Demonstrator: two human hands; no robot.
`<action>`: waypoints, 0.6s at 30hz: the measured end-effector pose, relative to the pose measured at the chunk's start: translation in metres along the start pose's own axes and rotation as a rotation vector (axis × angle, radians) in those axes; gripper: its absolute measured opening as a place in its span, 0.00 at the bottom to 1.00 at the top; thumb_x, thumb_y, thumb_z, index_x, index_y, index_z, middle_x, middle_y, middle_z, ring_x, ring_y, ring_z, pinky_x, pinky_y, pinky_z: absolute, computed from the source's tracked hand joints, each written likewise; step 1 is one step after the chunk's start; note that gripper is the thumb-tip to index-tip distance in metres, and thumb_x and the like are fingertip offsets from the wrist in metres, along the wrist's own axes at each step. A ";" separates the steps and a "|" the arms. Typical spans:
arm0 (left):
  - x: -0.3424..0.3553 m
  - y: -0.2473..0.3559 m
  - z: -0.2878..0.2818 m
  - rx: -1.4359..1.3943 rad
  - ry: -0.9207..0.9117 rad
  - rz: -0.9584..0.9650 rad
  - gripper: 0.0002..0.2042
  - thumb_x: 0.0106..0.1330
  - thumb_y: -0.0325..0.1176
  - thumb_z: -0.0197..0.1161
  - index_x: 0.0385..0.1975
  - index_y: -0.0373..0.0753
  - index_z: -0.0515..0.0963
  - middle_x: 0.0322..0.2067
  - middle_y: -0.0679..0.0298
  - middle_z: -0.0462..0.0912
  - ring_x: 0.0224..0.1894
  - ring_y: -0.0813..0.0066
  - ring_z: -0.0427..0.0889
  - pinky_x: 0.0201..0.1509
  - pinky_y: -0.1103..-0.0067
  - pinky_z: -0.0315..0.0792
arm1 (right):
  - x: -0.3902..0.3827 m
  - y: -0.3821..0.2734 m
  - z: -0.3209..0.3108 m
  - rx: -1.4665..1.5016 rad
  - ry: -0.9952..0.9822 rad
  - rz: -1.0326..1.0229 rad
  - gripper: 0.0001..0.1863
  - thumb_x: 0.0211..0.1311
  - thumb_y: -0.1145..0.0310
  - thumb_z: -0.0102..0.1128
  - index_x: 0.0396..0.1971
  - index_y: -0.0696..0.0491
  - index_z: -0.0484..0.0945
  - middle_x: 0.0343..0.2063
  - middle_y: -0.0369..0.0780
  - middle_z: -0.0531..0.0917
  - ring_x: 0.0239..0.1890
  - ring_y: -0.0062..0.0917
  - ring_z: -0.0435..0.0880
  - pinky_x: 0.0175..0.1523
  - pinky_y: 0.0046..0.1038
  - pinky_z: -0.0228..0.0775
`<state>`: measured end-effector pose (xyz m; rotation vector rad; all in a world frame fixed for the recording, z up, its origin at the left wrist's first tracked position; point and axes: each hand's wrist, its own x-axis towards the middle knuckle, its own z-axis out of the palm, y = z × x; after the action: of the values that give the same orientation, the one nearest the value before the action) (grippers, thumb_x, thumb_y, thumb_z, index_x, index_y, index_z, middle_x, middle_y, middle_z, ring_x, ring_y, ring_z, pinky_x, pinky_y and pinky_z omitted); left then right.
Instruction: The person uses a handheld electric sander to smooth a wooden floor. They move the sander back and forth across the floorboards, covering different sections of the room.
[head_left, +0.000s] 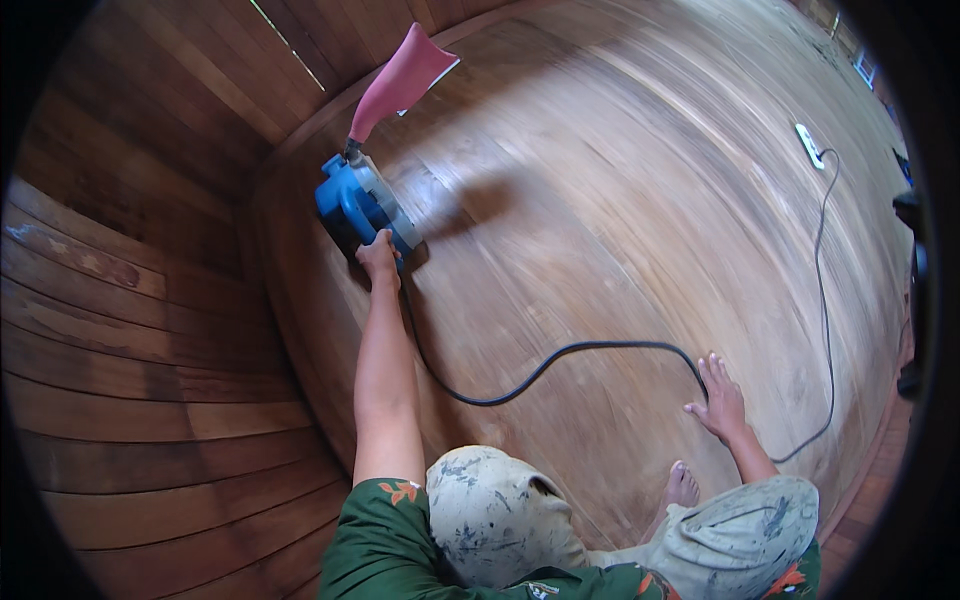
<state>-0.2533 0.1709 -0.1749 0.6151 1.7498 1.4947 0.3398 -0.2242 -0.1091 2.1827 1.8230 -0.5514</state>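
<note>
My left hand [379, 254] is wrapped round the rear handle of a blue belt sander [345, 200]. The sander rests on the wooden floor [560, 270], close to the wall on the left. A pink dust bag [400, 82] sticks up from its far end. From the handle a black power cord [580, 347] curves across the boards toward my right hand [720, 405]. That hand lies on the floor with its fingers spread, and the cord runs up to it. Whether the cord passes beneath the palm is hidden.
Brown plank walls [110, 400] rise on the left and far left. At the right a white power strip [810, 147] lies on the floor, with a thin cord [824, 290] trailing toward me. My bare foot [681, 486] is beside my right hand. Dark objects [912, 250] stand at the right rim.
</note>
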 end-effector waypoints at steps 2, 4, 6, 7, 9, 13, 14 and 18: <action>-0.015 0.006 -0.001 0.025 -0.003 0.009 0.09 0.61 0.30 0.70 0.26 0.37 0.74 0.19 0.66 0.75 0.18 0.74 0.73 0.23 0.75 0.71 | 0.002 0.002 0.004 -0.003 0.019 -0.021 0.59 0.51 0.51 0.82 0.81 0.46 0.57 0.81 0.48 0.55 0.82 0.44 0.55 0.73 0.49 0.63; -0.032 0.008 -0.003 -0.014 -0.016 0.040 0.09 0.61 0.30 0.70 0.26 0.38 0.74 0.19 0.66 0.75 0.18 0.74 0.73 0.24 0.75 0.71 | 0.001 0.004 0.007 -0.004 0.053 -0.046 0.58 0.52 0.49 0.80 0.80 0.46 0.58 0.81 0.48 0.55 0.82 0.44 0.55 0.73 0.49 0.62; -0.047 0.008 -0.005 -0.027 -0.021 0.048 0.09 0.61 0.30 0.70 0.26 0.38 0.75 0.19 0.66 0.75 0.18 0.74 0.73 0.24 0.76 0.71 | -0.003 0.006 0.011 0.002 0.100 -0.075 0.56 0.54 0.46 0.79 0.80 0.46 0.59 0.81 0.48 0.56 0.82 0.43 0.55 0.72 0.47 0.61; -0.052 0.009 -0.005 -0.026 -0.023 0.046 0.09 0.61 0.31 0.70 0.26 0.39 0.75 0.19 0.66 0.75 0.18 0.74 0.73 0.25 0.76 0.71 | -0.003 0.006 0.012 0.002 0.113 -0.078 0.56 0.54 0.45 0.78 0.80 0.46 0.60 0.81 0.47 0.56 0.82 0.43 0.55 0.72 0.47 0.61; -0.065 0.003 -0.007 -0.008 -0.039 0.022 0.09 0.62 0.31 0.70 0.26 0.39 0.75 0.19 0.66 0.75 0.18 0.74 0.73 0.25 0.75 0.71 | -0.014 0.007 0.013 -0.020 0.067 -0.027 0.54 0.55 0.43 0.76 0.80 0.46 0.61 0.81 0.46 0.56 0.82 0.41 0.56 0.72 0.46 0.59; -0.067 0.004 -0.011 -0.002 -0.073 0.030 0.10 0.63 0.31 0.70 0.25 0.39 0.75 0.20 0.66 0.75 0.18 0.73 0.73 0.25 0.74 0.71 | -0.021 0.003 0.011 0.020 0.154 -0.046 0.53 0.56 0.43 0.75 0.79 0.44 0.62 0.81 0.45 0.57 0.82 0.40 0.57 0.73 0.46 0.59; -0.066 0.003 -0.012 0.006 -0.073 0.031 0.10 0.63 0.31 0.70 0.25 0.39 0.75 0.19 0.65 0.74 0.18 0.72 0.73 0.25 0.73 0.71 | -0.022 0.004 0.010 0.038 0.156 -0.043 0.52 0.57 0.43 0.75 0.79 0.43 0.62 0.81 0.44 0.57 0.82 0.40 0.57 0.73 0.47 0.59; -0.065 -0.007 -0.013 -0.031 -0.093 0.034 0.08 0.63 0.29 0.69 0.27 0.36 0.76 0.19 0.64 0.75 0.17 0.72 0.73 0.24 0.74 0.71 | -0.024 0.006 0.012 0.095 0.179 -0.020 0.50 0.59 0.45 0.74 0.79 0.41 0.62 0.81 0.40 0.58 0.82 0.37 0.57 0.74 0.48 0.58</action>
<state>-0.2234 0.1124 -0.1666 0.6906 1.6503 1.4889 0.3402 -0.2521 -0.1095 2.3471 1.9463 -0.4691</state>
